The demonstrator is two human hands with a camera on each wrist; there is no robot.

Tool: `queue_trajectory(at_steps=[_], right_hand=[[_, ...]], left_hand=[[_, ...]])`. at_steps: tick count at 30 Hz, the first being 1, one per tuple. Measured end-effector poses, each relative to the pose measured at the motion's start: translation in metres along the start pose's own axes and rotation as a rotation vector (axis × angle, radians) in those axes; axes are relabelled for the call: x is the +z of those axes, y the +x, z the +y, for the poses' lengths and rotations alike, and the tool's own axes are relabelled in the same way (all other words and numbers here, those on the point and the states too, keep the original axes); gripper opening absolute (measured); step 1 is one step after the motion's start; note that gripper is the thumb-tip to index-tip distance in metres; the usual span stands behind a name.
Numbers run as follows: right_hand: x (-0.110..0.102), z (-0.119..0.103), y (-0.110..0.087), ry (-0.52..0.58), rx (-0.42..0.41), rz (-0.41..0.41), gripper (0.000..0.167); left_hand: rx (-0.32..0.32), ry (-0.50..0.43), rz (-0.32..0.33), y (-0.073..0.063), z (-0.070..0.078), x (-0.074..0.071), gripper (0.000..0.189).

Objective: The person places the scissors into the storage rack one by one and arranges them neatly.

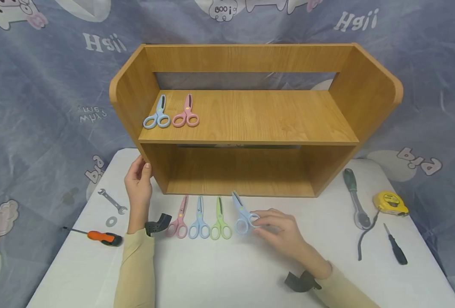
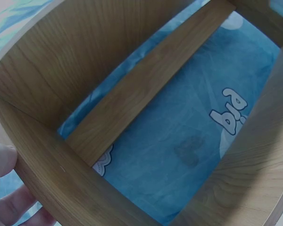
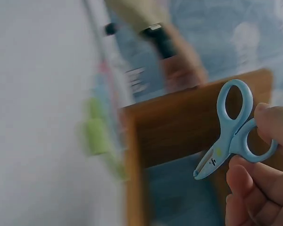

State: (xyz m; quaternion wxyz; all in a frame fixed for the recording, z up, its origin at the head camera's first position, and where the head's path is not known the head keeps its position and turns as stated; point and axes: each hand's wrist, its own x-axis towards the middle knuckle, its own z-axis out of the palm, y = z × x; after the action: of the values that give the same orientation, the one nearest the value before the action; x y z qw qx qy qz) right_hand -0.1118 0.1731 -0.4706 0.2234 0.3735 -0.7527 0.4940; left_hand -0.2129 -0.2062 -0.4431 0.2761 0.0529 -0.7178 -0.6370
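Note:
My right hand (image 1: 279, 231) pinches a pair of light blue scissors (image 3: 226, 129) by one handle loop, between thumb and fingers. Its blades point away from me, towards the shelf, in the head view. To its left, pink scissors (image 1: 181, 217), blue scissors (image 1: 199, 218) and green scissors (image 1: 220, 219) lie in a row on the table. My left hand (image 1: 139, 184) grips the side panel of the wooden shelf (image 1: 250, 143) at its lower left, thumb by the front edge (image 2: 23, 162). Another blue pair (image 1: 159, 114) and a pink pair (image 1: 187, 112) of scissors lie on the upper board's left end.
On the table's left lie a wrench (image 1: 112, 201), a washer (image 1: 111, 221) and an orange-handled screwdriver (image 1: 101, 236). On the right are a green-handled ratchet (image 1: 354, 194), a yellow tape measure (image 1: 390, 202), a dark strap (image 1: 367, 235) and a small dark-handled screwdriver (image 1: 397, 249).

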Motion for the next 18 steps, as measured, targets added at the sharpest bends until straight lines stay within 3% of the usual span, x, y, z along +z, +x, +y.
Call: queue_trajectory(at_steps=[2,6,9,12,18], right_hand=[[-0.013,-0.015,0.026,0.069,-0.063,0.033,0.008],[-0.035,-0.042,0.078,0.207,-0.194,0.082,0.016],[-0.046,-0.054,0.114,0.219,-0.227,0.097,0.019],[-0.052,-0.057,0.148,0.135,-0.164,0.109,0.014],[-0.042,-0.048,0.211,0.038,0.136,0.040,0.012]], left_hand=[[0.001,-0.008,-0.002,0.001,-0.001,0.000,0.040],[0.000,-0.018,-0.002,0.001,-0.001,0.000,0.040],[0.003,-0.024,-0.003,0.002,-0.001,0.000,0.040],[0.001,-0.019,0.003,0.003,0.000,0.000,0.039],[-0.026,-0.004,0.011,0.003,0.000,0.000,0.039]])
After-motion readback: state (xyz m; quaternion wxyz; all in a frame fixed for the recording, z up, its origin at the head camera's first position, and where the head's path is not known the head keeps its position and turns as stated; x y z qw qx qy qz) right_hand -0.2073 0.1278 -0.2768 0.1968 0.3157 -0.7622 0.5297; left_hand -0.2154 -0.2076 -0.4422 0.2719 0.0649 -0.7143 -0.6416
